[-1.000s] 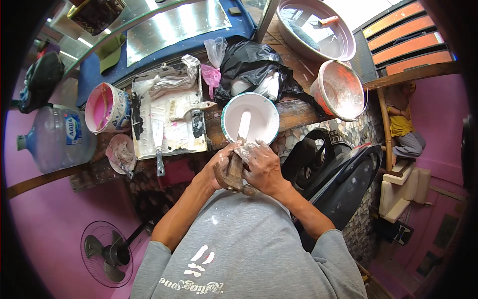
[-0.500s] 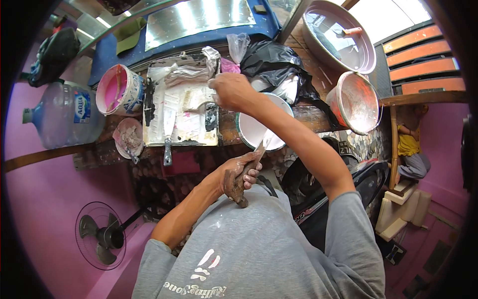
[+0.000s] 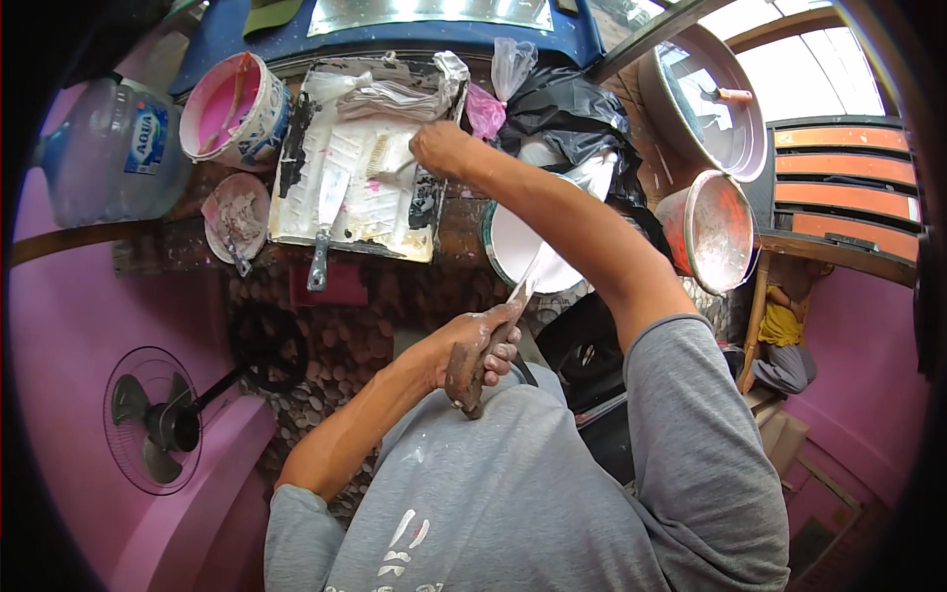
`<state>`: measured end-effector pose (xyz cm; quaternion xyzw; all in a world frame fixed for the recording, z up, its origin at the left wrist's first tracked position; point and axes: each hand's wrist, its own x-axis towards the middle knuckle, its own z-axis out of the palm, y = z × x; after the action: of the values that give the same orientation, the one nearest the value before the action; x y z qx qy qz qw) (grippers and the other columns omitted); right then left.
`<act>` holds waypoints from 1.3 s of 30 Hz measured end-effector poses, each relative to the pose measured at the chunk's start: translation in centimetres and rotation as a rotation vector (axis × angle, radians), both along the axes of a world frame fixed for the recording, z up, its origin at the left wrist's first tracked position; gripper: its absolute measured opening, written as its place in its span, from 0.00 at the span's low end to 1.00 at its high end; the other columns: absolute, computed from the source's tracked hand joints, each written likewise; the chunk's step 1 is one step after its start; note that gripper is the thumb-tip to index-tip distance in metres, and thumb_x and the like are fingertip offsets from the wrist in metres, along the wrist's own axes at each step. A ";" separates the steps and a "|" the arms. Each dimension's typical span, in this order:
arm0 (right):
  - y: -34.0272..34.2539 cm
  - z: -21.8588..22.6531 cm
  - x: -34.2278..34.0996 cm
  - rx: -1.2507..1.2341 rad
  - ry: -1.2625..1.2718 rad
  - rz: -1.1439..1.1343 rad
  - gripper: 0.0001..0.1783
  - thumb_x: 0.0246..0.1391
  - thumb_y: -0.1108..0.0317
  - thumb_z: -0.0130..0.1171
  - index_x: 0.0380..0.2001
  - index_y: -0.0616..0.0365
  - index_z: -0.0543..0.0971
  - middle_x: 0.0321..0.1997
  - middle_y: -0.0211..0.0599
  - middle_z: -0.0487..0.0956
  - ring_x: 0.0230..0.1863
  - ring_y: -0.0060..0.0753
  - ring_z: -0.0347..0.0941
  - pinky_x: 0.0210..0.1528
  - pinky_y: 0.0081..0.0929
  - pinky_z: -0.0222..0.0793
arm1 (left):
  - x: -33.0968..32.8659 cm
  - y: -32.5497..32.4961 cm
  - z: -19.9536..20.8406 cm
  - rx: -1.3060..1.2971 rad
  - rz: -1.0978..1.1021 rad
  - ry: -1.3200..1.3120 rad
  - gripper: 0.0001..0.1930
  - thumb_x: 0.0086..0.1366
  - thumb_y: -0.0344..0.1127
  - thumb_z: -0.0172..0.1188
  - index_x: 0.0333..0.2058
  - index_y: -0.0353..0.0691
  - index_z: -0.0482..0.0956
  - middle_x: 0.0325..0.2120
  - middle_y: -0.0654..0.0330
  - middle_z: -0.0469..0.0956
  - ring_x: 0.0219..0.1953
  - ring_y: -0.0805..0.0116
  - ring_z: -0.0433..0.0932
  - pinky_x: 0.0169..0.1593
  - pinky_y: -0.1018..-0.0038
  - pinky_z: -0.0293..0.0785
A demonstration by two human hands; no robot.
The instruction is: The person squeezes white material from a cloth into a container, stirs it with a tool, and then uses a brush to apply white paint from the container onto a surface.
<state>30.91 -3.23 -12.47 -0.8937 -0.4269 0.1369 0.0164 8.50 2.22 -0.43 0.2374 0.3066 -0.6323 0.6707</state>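
My left hand (image 3: 483, 345) is wrapped around the worn brown wooden handle (image 3: 466, 375) of a flat tool. Its white-coated blade (image 3: 534, 273) points up over a round bucket of white paint (image 3: 513, 242). Over the right edge of a paint-smeared tray (image 3: 422, 243), my right hand (image 3: 441, 150) is closed on the handle end of a paintbrush (image 3: 377, 156). Pale bristles lie over the white tray surface; my fingers hide most of the handle. A scraper (image 3: 327, 217) with a dark handle rests on the tray's left part, below a crumpled whitish cloth (image 3: 404, 99).
Left of the tray stand a pink-stained bucket (image 3: 237, 113), a small bowl of pale lumps (image 3: 237, 212) and a large water bottle (image 3: 118, 153). Rightward are a black plastic bag (image 3: 562, 109), an orange-stained bucket (image 3: 715, 232) and a wide basin (image 3: 705, 99). A fan (image 3: 158, 419) stands lower left.
The view has shifted, so the tray and buckets sit higher and the fan further left. Both hands keep their grips, the left one still holding the blade at the paint bucket.
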 end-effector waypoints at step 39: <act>-28.2 11.5 -16.9 0.102 0.021 -0.415 0.18 0.48 0.64 0.54 0.43 0.55 0.78 0.33 0.44 0.77 0.37 0.46 0.76 0.40 0.41 0.70 | 2.4 3.1 6.2 0.423 -0.330 -0.345 0.22 0.68 0.57 0.45 0.29 0.41 0.66 0.13 0.69 0.59 0.10 0.79 0.58 0.12 0.81 0.57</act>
<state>14.05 -31.39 -0.98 -0.9590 -0.2398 0.1182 0.0940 10.91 5.34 5.75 0.5216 0.2704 -0.6054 0.5370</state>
